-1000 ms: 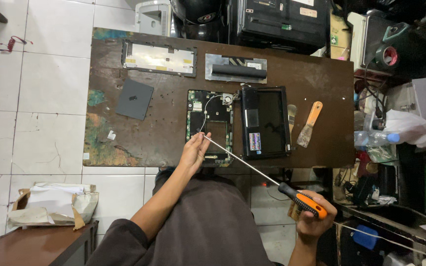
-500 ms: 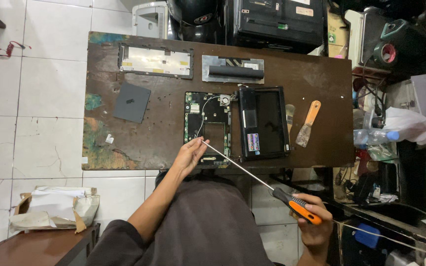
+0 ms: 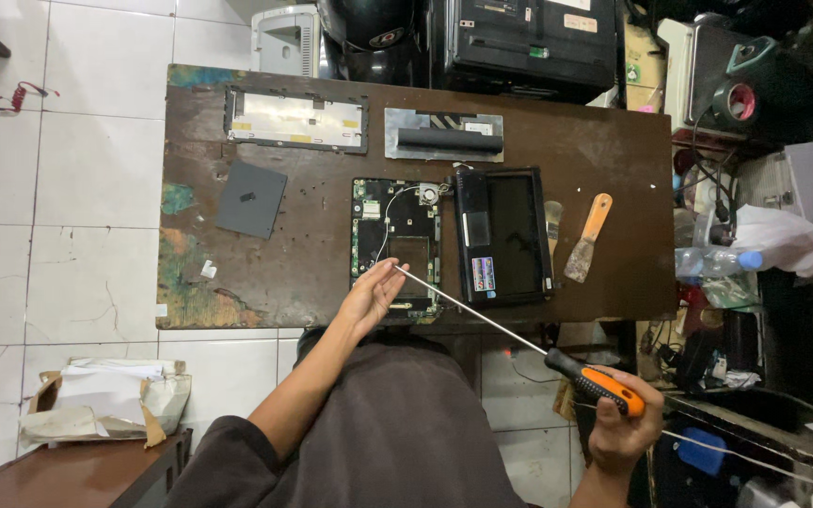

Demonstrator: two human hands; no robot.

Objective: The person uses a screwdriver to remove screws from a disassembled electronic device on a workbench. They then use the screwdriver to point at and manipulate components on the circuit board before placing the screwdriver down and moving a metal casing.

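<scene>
An opened small laptop lies on the brown table (image 3: 312,254): its green circuit board base (image 3: 397,240) on the left, its black screen half (image 3: 502,235) on the right. My right hand (image 3: 625,428) grips the orange and black handle of a long screwdriver (image 3: 604,386). Its thin shaft runs up left to a tip over the board. My left hand (image 3: 369,296) rests at the board's near edge, fingers pinching the shaft near the tip.
On the table also lie a keyboard frame (image 3: 295,120), a grey plate with a black bar (image 3: 444,136), a dark square cover (image 3: 250,198), a brush (image 3: 553,221) and an orange-handled scraper (image 3: 587,237). Black electronics stand behind; cluttered shelves at right; a crumpled box (image 3: 105,400) on the tiles.
My right hand with the handle has dropped lower and to the right. The left hand stays at the board's edge on the shaft.
</scene>
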